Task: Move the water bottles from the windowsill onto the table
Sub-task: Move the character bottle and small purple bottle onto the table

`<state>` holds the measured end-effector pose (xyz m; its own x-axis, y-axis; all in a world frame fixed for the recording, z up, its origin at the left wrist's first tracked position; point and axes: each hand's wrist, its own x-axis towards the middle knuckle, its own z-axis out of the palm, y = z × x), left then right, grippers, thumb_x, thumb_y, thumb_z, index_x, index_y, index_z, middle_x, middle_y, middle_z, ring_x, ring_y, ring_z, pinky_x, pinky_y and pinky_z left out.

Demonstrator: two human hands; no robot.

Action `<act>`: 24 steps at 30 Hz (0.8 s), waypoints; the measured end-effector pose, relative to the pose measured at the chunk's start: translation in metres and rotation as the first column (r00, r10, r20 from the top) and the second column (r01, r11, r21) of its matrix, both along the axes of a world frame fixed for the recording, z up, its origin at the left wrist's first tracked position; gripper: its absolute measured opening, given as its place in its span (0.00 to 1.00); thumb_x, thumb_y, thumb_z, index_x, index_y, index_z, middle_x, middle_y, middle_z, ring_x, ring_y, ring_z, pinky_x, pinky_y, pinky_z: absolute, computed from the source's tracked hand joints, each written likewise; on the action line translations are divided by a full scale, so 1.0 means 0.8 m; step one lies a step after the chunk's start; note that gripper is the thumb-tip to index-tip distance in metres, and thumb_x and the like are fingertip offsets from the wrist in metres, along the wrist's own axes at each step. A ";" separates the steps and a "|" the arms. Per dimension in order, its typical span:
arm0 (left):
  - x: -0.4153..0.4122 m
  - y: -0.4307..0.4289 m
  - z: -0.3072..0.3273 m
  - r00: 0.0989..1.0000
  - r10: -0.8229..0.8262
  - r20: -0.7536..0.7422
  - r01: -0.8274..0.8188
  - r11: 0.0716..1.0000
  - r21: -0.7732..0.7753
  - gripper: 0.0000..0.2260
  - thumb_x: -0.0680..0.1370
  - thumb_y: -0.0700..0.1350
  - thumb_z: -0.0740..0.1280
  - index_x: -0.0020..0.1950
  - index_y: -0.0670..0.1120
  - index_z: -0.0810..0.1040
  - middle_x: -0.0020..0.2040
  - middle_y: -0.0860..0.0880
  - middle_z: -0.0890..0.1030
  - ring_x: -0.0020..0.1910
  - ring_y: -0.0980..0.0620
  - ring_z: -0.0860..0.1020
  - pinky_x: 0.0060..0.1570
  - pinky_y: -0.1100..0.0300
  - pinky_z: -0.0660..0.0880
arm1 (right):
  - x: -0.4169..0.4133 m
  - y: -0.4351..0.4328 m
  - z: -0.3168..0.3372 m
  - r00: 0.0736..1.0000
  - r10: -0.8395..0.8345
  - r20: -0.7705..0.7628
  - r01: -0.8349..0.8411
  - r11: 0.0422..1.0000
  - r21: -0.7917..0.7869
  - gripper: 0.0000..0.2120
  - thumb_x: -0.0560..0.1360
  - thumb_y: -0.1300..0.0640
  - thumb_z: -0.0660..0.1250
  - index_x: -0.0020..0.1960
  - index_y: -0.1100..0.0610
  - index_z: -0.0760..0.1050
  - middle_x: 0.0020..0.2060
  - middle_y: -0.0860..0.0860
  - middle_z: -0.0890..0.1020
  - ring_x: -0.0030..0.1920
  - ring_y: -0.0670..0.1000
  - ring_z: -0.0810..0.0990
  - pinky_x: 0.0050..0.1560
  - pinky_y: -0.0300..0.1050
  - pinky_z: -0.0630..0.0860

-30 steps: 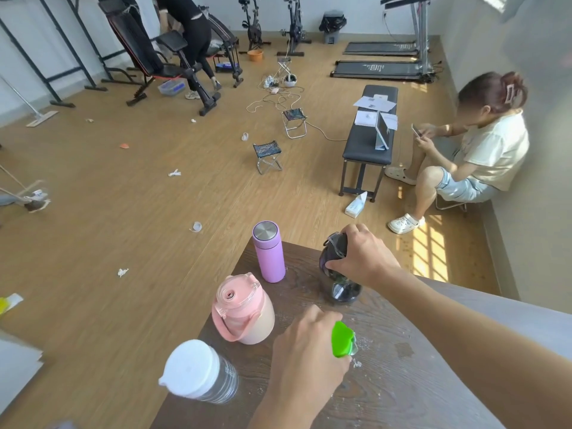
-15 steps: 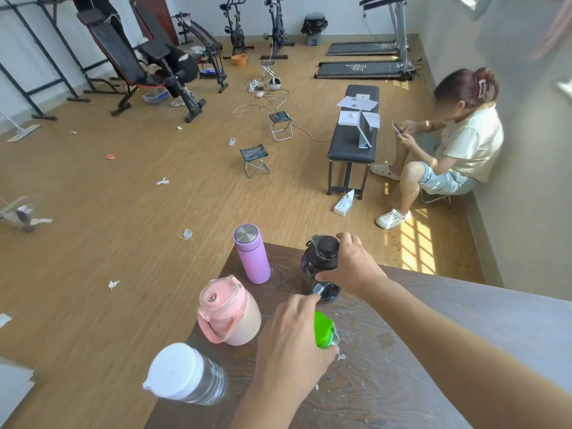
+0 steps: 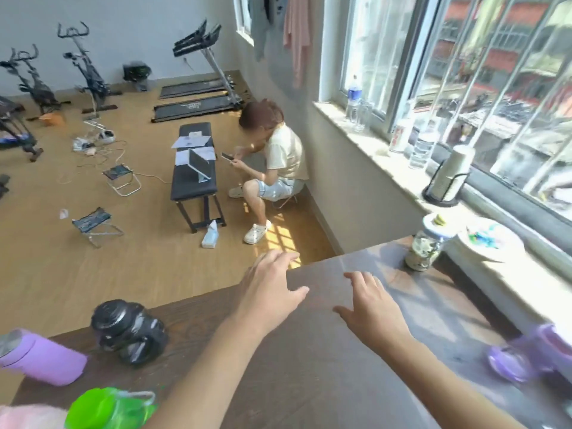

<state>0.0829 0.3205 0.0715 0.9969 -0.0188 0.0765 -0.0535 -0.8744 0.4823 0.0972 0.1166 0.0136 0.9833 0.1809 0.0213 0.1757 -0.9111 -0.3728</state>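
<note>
Now, step: between bottles, both hands empty above the bench (image 3: 309, 382).
Fingers: left hand (image 3: 269, 292), right hand (image 3: 371, 305) spread.
Next: reach toward the windowsill (image 3: 365, 140), likely the clear bottle (image 3: 422, 150).

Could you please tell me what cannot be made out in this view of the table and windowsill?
- Pink bottle: cut off by the bottom-left corner.
- Purple container: motion-blurred, kind unclear.
- Bottles on the windowsill: small and blurred, labels unreadable.
- Jar: contents unclear through blur.
- Green bottle: partly hidden by the left forearm.
</note>
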 end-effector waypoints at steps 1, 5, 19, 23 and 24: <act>0.019 -0.034 0.000 0.999 -0.039 -0.007 0.039 0.999 0.000 0.28 0.75 0.56 0.73 0.73 0.55 0.71 0.68 0.56 0.73 0.68 0.53 0.70 0.63 0.51 0.73 | -0.001 -0.039 0.005 0.999 -0.035 0.027 0.036 0.999 -0.035 0.32 0.73 0.44 0.73 0.71 0.55 0.66 0.66 0.51 0.74 0.67 0.55 0.70 0.64 0.48 0.72; 0.086 -0.164 0.000 0.982 -0.188 -0.008 0.188 0.982 0.008 0.29 0.73 0.56 0.75 0.72 0.54 0.72 0.68 0.53 0.75 0.67 0.50 0.73 0.63 0.51 0.74 | -0.011 -0.177 0.024 0.974 -0.203 0.100 0.217 0.965 -0.149 0.33 0.65 0.46 0.80 0.64 0.57 0.73 0.55 0.55 0.78 0.57 0.59 0.76 0.55 0.54 0.77; 0.273 -0.453 -0.047 0.920 -0.374 -0.119 0.392 0.895 0.211 0.36 0.68 0.54 0.76 0.74 0.48 0.69 0.68 0.45 0.71 0.67 0.41 0.72 0.65 0.43 0.73 | -0.057 -0.425 -0.005 0.824 -0.550 -0.139 0.538 0.835 -0.116 0.24 0.69 0.38 0.69 0.59 0.48 0.70 0.55 0.49 0.71 0.60 0.53 0.73 0.54 0.44 0.71; 0.303 -0.468 -0.077 0.932 -0.341 -0.123 0.361 0.902 0.237 0.40 0.68 0.55 0.78 0.76 0.46 0.66 0.69 0.42 0.69 0.66 0.38 0.72 0.65 0.44 0.72 | -0.046 -0.440 -0.018 0.819 -0.535 -0.208 0.542 0.840 -0.026 0.16 0.73 0.43 0.67 0.57 0.47 0.69 0.53 0.49 0.73 0.55 0.54 0.79 0.48 0.49 0.73; 0.310 -0.472 -0.085 0.933 -0.330 -0.146 0.357 0.903 0.240 0.42 0.67 0.55 0.78 0.76 0.46 0.66 0.69 0.41 0.70 0.66 0.37 0.73 0.65 0.43 0.73 | -0.043 -0.442 -0.021 0.824 -0.526 -0.210 0.534 0.845 -0.022 0.15 0.73 0.45 0.67 0.57 0.47 0.69 0.52 0.49 0.72 0.55 0.55 0.79 0.47 0.48 0.72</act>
